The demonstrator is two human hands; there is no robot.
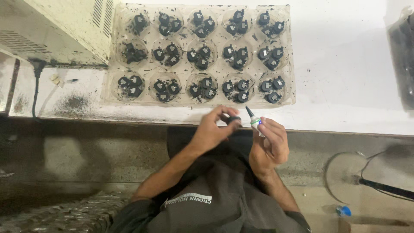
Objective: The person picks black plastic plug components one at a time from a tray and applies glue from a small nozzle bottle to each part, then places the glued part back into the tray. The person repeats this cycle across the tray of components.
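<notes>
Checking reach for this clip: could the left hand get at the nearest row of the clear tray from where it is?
Probably yes. The left hand, holding a small black part, sits just short of the clear tray, and nothing lies between. The right hand with its glue bottle is off to the side.

My left grip (212, 127) pinches a small black part (233, 119) just above the worktop (345, 77) edge. My right grip (269, 140) holds a small bottle (255, 122), its dark nozzle tilted up beside that part. Beyond both lies a clear tray (288, 56), each round pocket holding several black parts.
</notes>
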